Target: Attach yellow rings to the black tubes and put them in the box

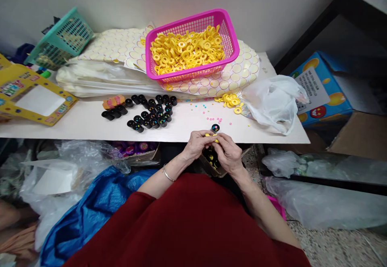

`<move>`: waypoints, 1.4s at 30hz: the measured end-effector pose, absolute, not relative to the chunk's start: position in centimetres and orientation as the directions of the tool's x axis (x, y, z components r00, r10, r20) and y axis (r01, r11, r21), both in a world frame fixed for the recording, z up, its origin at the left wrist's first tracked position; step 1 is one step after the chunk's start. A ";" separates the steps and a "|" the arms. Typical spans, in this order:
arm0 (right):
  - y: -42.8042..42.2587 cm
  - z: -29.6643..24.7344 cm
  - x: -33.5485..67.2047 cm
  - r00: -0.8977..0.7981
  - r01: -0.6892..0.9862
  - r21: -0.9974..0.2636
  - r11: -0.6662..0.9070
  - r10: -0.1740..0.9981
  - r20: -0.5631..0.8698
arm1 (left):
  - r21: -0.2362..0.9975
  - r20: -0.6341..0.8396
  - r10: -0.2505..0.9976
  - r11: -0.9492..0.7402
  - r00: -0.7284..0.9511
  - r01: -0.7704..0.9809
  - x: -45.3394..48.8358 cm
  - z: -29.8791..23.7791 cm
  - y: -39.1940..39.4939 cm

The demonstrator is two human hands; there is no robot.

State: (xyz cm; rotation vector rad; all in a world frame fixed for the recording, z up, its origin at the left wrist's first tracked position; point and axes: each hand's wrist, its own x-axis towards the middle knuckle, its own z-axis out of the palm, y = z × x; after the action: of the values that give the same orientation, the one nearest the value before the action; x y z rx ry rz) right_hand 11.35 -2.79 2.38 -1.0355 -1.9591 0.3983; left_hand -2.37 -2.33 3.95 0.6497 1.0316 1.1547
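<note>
At the table's front edge my left hand (196, 143) and my right hand (229, 152) meet, fingers pinched together. Between their fingertips is a small yellow plastic piece (216, 140), mostly covered by the fingers. Just beyond them a small black cup (215, 128) stands upright with pink and blue bits inside. Under my hands, below the table edge, an open box (222, 173) holds black and yellow pieces. Several more black cups (154, 122) are grouped to the left, some with coloured bits in them. Small pink rings (219, 119) lie scattered past my hands.
A pink basket (192, 76) full of yellow ring-shaped pieces rests on patterned sheets at the back. Loose yellow pieces (231, 100) lie beside a white plastic bag (272, 99). To the left are a yellow carton (33, 91) and a teal basket (74, 35).
</note>
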 end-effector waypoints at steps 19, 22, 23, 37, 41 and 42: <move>3.9 1.8 11.7 -0.294 0.659 -0.657 0.366 0.930 0.223 | 0.926 -0.272 0.952 0.220 -0.140 -0.307 -2.1 3.2 2.9; 4.0 1.8 11.5 -0.314 0.687 -0.630 0.361 0.930 0.191 | 0.921 -0.279 0.949 0.221 -0.148 -0.320 -2.2 2.5 3.1; 4.0 1.9 11.5 -0.317 0.694 -0.624 0.359 0.931 0.183 | 0.920 -0.278 0.949 0.220 -0.147 -0.323 -2.2 2.4 3.1; 3.7 1.1 10.8 -0.178 0.303 -0.940 0.155 0.979 0.104 | 0.972 -0.204 0.969 0.184 -0.140 -0.144 -1.9 0.7 3.6; 3.7 0.4 9.7 0.003 0.114 -0.993 -0.007 1.000 -0.006 | 0.966 -0.227 0.964 0.205 -0.141 -0.155 -1.8 1.0 3.5; 3.8 0.2 9.5 0.036 0.075 -0.996 -0.047 0.998 -0.045 | 0.960 -0.250 0.958 0.226 -0.140 -0.168 -1.7 1.1 3.5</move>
State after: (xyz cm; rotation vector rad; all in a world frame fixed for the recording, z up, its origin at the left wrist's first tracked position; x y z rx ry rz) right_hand 9.46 3.77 0.22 -1.3152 -1.2178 1.1807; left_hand -1.73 3.51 1.07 0.8408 1.3155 1.2084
